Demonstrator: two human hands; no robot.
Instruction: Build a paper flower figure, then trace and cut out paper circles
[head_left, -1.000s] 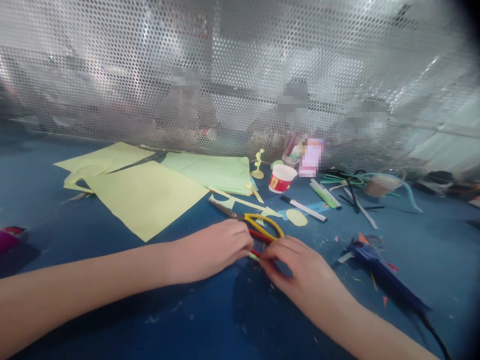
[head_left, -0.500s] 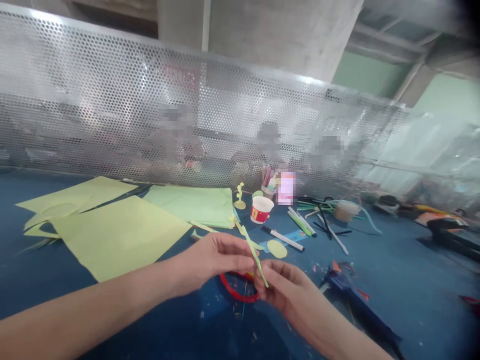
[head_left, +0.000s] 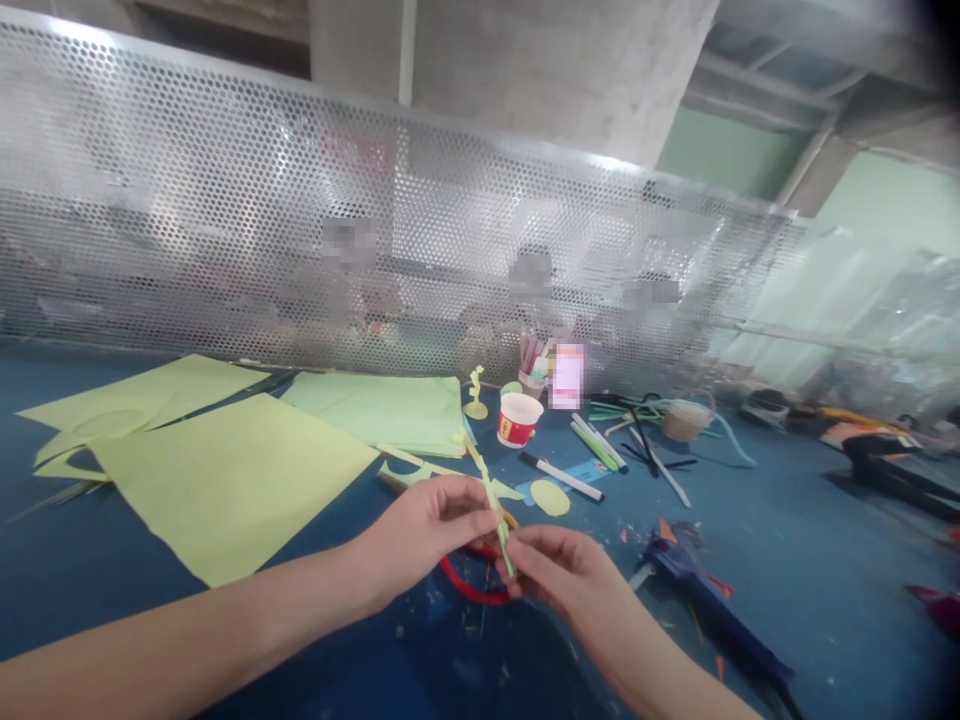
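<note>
Between my hands a narrow light-green paper strip [head_left: 493, 497] stands at a slant. My left hand [head_left: 442, 520] pinches it from the left, thumb against fingers. My right hand [head_left: 555, 565] grips its lower end. Below and behind the fingers lies a red ring-shaped thing [head_left: 472, 585], partly hidden by my hands; I cannot make out its kind. A pale yellow-green paper oval [head_left: 550, 497] rests just beyond my right hand, near a capped marker [head_left: 562, 476] on a blue strip.
Large yellow-green paper sheets [head_left: 240, 480] spread at the left. A white-and-red paper cup [head_left: 519, 420] and a small paper figure [head_left: 476, 392] stand further back. A blue glue gun [head_left: 705, 590] lies at right. A perforated metal screen [head_left: 225, 220] closes the far edge.
The paper strip has turned more upright between my fingers, and both hands have shifted slightly. The view has swung a little to the right.
</note>
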